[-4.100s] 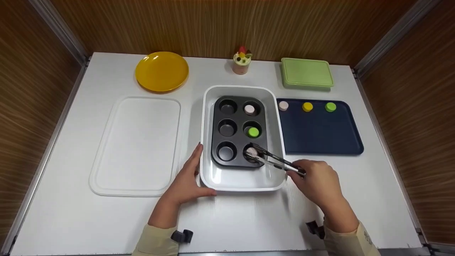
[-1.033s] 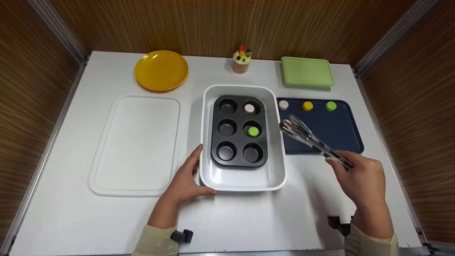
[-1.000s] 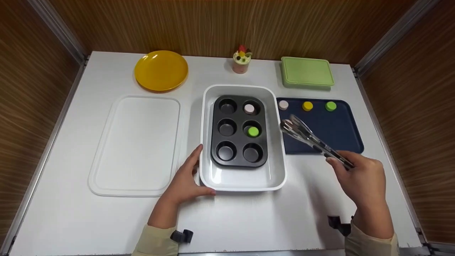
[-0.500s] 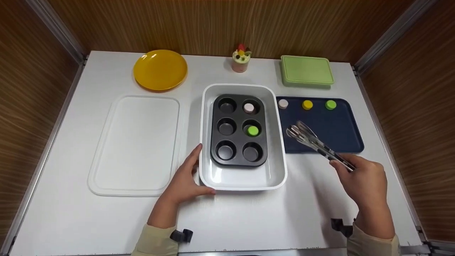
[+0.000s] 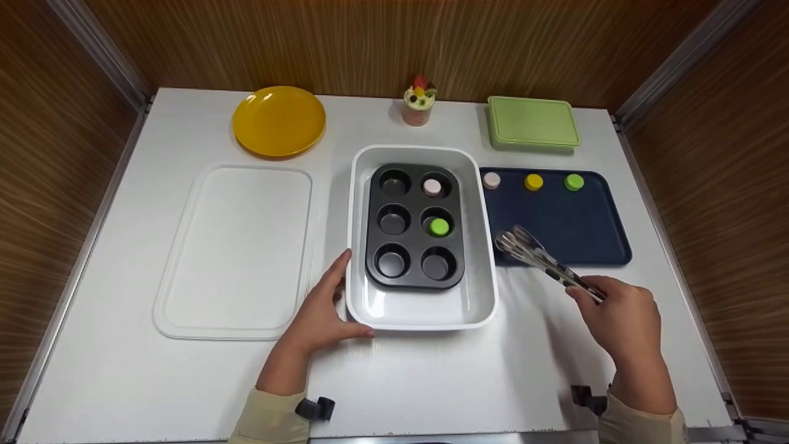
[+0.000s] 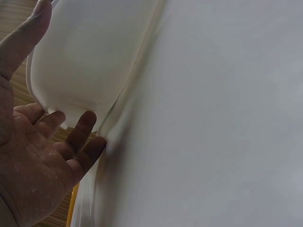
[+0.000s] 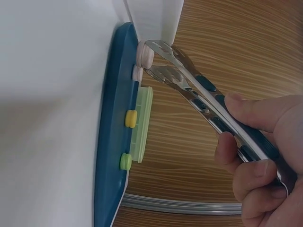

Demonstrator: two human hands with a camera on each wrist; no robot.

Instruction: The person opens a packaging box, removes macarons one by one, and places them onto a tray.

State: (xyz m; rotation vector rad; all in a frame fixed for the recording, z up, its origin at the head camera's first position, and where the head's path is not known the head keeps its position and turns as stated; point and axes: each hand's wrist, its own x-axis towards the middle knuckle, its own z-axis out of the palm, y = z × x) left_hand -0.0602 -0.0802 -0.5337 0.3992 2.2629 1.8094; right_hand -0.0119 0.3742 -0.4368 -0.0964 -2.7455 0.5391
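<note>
In the head view my right hand (image 5: 619, 320) grips metal tongs (image 5: 548, 262), whose tips are over the near left corner of the navy tray (image 5: 567, 228). The right wrist view shows a pale pink macaron (image 7: 144, 56) between the tong tips, close to the tray. My left hand (image 5: 323, 317) rests at the near left corner of the white basin (image 5: 425, 317), fingers along its side and thumb at its front. A dark muffin tin (image 5: 416, 225) lies inside the basin. One of its cups has a pink macaron (image 5: 432, 187), another a green macaron (image 5: 439, 227).
Along the tray's far edge sit a pink macaron (image 5: 491, 180), a yellow macaron (image 5: 534, 182) and a green macaron (image 5: 574, 182). Around them stand a light green box (image 5: 533, 123), a dessert cup (image 5: 417, 111), a yellow plate (image 5: 279, 121) and a white lid (image 5: 237, 253).
The pink macaron has left the muffin tin's near right cup in the tongs. They swung right over the tray, then came toward its near left corner. The left hand stayed put.
</note>
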